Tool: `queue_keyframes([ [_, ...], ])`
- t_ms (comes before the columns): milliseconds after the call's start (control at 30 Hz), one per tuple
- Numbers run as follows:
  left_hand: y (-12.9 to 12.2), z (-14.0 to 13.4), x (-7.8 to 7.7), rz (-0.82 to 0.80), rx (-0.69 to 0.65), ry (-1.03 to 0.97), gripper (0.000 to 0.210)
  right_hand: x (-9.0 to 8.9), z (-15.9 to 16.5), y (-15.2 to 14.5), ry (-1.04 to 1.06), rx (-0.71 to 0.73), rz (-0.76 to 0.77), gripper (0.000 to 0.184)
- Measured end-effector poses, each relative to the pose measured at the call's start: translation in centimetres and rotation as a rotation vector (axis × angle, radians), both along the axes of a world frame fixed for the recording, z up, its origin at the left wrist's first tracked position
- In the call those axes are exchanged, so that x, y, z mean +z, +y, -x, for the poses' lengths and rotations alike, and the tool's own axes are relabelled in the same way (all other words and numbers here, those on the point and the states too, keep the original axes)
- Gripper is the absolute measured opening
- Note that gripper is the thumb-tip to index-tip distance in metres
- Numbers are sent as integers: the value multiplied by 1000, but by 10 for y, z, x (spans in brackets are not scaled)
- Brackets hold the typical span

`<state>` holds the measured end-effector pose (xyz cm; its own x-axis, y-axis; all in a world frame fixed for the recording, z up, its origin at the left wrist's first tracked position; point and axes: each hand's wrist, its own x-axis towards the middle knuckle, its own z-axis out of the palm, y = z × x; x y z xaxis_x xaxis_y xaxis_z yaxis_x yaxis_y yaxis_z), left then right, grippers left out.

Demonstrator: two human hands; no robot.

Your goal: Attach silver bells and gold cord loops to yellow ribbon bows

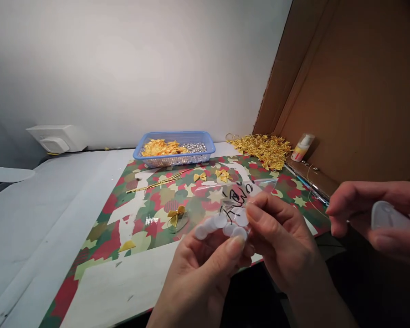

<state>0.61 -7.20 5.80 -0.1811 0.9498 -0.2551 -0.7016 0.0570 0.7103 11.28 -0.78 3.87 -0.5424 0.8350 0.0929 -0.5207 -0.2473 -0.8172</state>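
Observation:
Between my two hands is a clear plastic bag (210,193) with black handwriting and several white round discs (220,220) in its lower part. My left hand (208,273) is closed on the bag from below, its thumb pressed against a disc. My right hand (280,241) pinches the bag at its right side, just under the writing. Beyond them on the patterned mat, a gold bow (176,215) lies with a thin cord loop, and two more gold bows (200,176) lie farther back.
A blue basket (174,159) holds gold bows and small silvery pieces. To its right are a heap of gold bows (264,148) and a pump bottle (302,147). Another person's hand (355,200) at right holds a whitish plastic piece (389,216). Gold cords (157,183) lie on the mat.

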Motion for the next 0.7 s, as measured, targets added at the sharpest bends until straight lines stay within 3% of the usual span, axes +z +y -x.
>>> queue_keyframes([
  [133, -2, -7, 3, -11, 2, -34, 12, 1, -5, -3, 16, -45, 28, 21],
  [367, 6, -10, -8, -21, -69, -102, 17, -5, -15, -1, -70, -191, -27, 30],
  [533, 12, -9, -11, 9, -97, -159, 17, -10, -16, 4, -113, -207, -15, 32],
  [700, 15, -8, -17, -33, -92, -65, 14, -17, -15, 9, -82, -180, 3, 24],
])
